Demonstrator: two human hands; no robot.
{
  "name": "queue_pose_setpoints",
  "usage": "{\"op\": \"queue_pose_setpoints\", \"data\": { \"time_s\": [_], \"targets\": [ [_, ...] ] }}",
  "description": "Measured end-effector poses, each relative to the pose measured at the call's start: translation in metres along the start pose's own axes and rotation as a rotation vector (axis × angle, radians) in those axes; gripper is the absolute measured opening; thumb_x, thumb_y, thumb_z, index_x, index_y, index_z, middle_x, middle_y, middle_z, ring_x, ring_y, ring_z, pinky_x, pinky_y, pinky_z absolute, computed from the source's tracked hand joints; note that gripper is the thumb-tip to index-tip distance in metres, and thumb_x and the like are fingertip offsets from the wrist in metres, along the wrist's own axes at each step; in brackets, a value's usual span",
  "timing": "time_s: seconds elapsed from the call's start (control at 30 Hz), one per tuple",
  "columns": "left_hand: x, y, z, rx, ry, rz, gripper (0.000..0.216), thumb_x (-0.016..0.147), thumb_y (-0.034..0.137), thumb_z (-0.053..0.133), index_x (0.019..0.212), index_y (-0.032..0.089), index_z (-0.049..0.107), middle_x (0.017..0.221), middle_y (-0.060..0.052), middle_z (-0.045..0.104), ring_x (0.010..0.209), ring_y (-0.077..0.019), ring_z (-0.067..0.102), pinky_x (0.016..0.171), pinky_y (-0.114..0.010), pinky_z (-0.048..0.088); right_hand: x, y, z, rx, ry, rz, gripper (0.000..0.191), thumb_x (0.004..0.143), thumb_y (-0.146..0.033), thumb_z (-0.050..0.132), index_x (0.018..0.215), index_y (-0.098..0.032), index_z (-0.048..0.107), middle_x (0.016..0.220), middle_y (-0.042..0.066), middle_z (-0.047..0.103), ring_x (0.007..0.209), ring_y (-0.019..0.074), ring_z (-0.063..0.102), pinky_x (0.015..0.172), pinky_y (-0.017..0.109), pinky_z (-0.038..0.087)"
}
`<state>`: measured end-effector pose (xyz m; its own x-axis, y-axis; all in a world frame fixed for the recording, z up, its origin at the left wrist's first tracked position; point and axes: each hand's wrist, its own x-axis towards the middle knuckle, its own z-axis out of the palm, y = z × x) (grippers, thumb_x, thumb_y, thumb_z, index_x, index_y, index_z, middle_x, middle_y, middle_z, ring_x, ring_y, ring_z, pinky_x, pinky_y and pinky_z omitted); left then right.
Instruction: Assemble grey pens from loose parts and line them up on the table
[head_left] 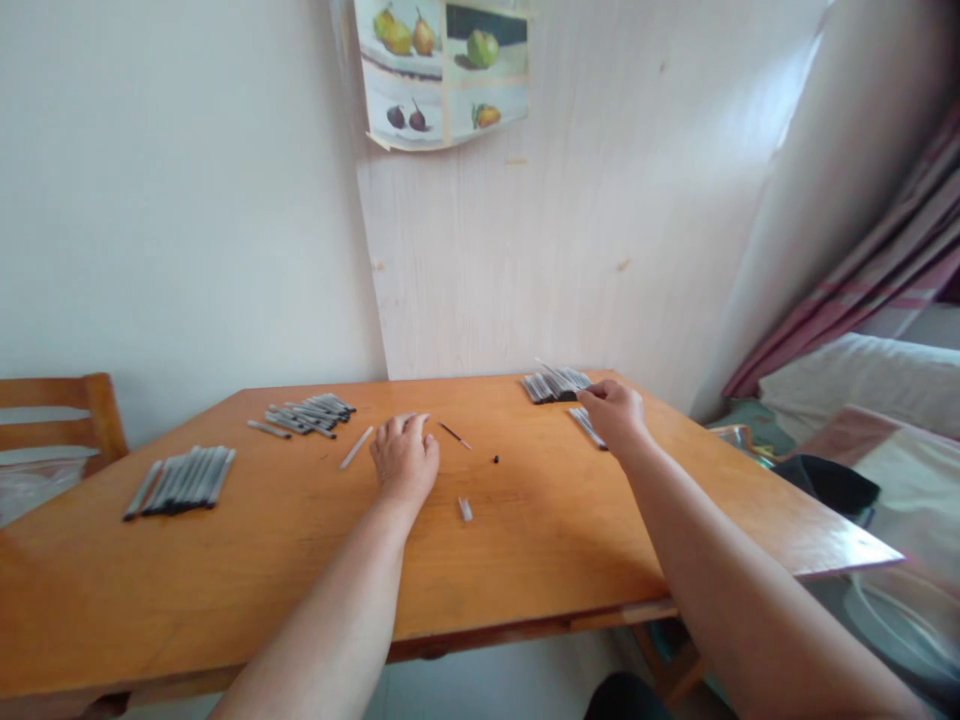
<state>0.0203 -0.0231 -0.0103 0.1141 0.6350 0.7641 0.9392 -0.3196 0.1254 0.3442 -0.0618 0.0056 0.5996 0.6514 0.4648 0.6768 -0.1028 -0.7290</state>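
My right hand (613, 405) reaches to the back right of the table, its fingers pinched on the end of a slim, clear pen (556, 374). That pen tilts over a row of clear pens with black ends (538, 388). My left hand (405, 460) rests on the tabletop, palm down, fingers apart and holding nothing visible. Just left of it lies a whitish pen barrel (356, 447). To its right are a thin dark refill (454, 435) and a small black plug (496, 459). Closer to me lies a clear pen cap (465, 509).
A neat row of pens (184, 478) lies on the left of the wooden table (525, 580). Behind it is a loose pile of pens (307, 414). More pens (586, 428) lie below my right hand. A chair (105, 415) stands left; a black container (825, 485) is beyond the right edge.
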Motion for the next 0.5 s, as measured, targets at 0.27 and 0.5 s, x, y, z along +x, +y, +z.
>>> {"op": "queue_pose_setpoints", "data": {
  "time_s": [0.27, 0.5],
  "targets": [
    [0.001, 0.002, -0.002, 0.016, -0.039, -0.023, 0.035, 0.081, 0.026, 0.05, 0.114, 0.023, 0.061, 0.119, -0.011, 0.056, 0.112, -0.0285, 0.045, 0.094, -0.043, 0.034, -0.006, 0.058, -0.018, -0.194, -0.038, 0.202, 0.034, 0.076, -0.041, 0.051, 0.09, -0.02, 0.073, 0.086, 0.009, 0.069, 0.082, 0.0232, 0.061, 0.061, 0.028, 0.038],
    [0.003, -0.001, -0.002, 0.044, -0.042, -0.04, 0.034, 0.082, 0.026, 0.048, 0.113, 0.023, 0.062, 0.119, -0.01, 0.056, 0.112, -0.0282, 0.045, 0.095, -0.043, 0.034, -0.015, 0.063, -0.013, -0.279, -0.115, 0.243, 0.034, 0.08, -0.04, 0.047, 0.094, -0.022, 0.071, 0.091, 0.011, 0.069, 0.087, 0.0234, 0.061, 0.065, 0.028, 0.04]
  ]
}}
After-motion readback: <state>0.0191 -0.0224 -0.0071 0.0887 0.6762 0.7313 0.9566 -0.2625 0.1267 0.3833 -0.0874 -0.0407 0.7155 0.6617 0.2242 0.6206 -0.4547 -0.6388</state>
